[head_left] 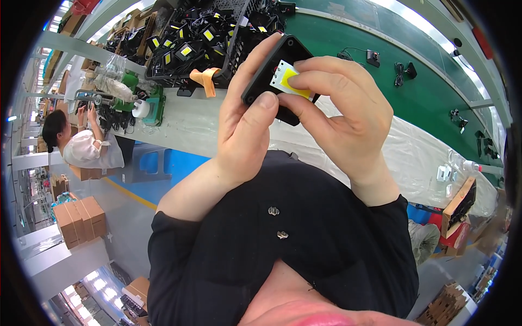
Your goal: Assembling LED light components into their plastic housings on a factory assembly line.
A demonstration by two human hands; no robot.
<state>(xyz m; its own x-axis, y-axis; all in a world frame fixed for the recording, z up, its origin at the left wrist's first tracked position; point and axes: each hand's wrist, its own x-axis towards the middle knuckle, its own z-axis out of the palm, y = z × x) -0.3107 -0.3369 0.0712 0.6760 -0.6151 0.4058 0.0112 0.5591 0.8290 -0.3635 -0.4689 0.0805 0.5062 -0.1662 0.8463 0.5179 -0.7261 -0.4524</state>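
Item in hand: small black rectangular plastic lamp housing w/ a yellow square LED chip on a white plate set in its face. Held up in the air, above the near edge of the bench, not resting on it.

L hand: fingers closed round the housing's left side, thumb laid across the lower edge, fingertips wrapped behind. Judged purpose: steady the unit, face toward me. Wrist bent back, forearm rising from lower left.

R hand: fingers curled over the housing's right side, tips pressed on the yellow chip; thumb hidden behind, so exact pinch can't be told. Judged purpose: seating or checking the chip against the face.

Surroundings: black mesh crate of like lamp units at bench's far-left part, orange tape strip hanging off its rim. Green belt surface along the far side w/ loose black cables. Another person seated further down on the left.
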